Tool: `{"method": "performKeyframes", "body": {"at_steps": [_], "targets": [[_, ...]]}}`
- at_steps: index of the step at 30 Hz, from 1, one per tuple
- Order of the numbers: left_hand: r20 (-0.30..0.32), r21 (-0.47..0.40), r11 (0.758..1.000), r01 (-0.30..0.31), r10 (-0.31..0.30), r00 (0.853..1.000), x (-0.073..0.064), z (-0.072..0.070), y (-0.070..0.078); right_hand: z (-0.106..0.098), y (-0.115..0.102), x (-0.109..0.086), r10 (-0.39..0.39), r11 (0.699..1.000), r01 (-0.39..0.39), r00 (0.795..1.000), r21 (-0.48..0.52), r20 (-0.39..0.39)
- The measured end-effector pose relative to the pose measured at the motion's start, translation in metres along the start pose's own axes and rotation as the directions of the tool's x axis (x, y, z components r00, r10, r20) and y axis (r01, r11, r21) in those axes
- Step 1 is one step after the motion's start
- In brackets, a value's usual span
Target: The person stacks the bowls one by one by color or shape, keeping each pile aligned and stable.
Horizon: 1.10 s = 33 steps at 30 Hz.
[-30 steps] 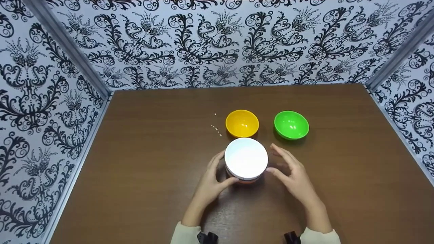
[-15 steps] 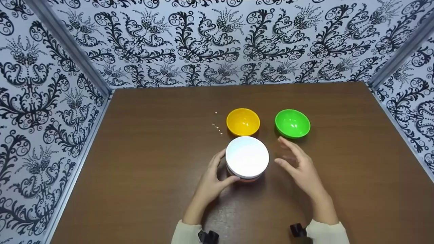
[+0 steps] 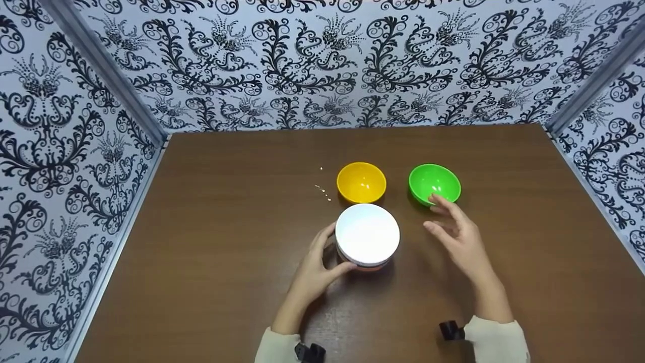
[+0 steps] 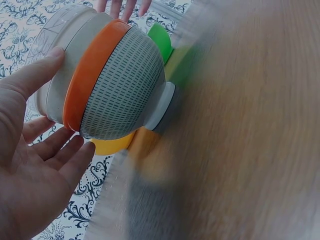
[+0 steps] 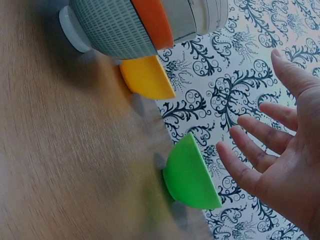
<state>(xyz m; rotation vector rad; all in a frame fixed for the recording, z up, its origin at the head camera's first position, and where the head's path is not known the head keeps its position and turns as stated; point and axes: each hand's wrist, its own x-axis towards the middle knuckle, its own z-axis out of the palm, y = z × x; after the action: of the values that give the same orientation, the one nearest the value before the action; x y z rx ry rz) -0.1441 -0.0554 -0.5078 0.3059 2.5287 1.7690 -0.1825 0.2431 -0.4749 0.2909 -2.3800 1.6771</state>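
Observation:
A stack of nested bowls (image 3: 367, 234) stands on the table in the middle of the head view, white at the top. In the left wrist view its lowest bowl (image 4: 125, 85) has rows of small green dashes, a white foot and an orange band above. My left hand (image 3: 315, 275) holds the stack's left side, thumb in front and fingers behind. My right hand (image 3: 466, 247) is raised to the right of the stack with fingers apart and nothing held. Its fingertips overlap the near rim of the green bowl (image 3: 433, 182) in the head view, but show apart from that bowl (image 5: 190, 175) in the right wrist view.
A yellow-orange bowl (image 3: 361, 181) sits just behind the stack, left of the green one. Several tiny pale crumbs (image 3: 323, 191) lie left of it. The brown table (image 3: 227, 227) ends at patterned panels (image 3: 322, 65) behind and at both sides.
My right hand has come away from the stack, moving right and forward to near the green bowl. The left hand and the stack have stayed in place.

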Motion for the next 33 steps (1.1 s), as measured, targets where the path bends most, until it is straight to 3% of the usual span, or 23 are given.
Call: {"method": "performKeyframes", "body": {"at_steps": [18,33], "targets": [[0.010,-0.068,0.998,-0.019,0.019,1.000,0.000,0.003,-0.003,-0.011,0.010,0.006,0.087,0.995,-0.090,0.994,-0.035,-0.070],[0.008,-0.089,0.996,-0.030,0.031,0.999,0.000,0.003,-0.004,-0.017,0.023,0.011,0.203,0.976,-0.214,0.959,-0.039,-0.199]]}}
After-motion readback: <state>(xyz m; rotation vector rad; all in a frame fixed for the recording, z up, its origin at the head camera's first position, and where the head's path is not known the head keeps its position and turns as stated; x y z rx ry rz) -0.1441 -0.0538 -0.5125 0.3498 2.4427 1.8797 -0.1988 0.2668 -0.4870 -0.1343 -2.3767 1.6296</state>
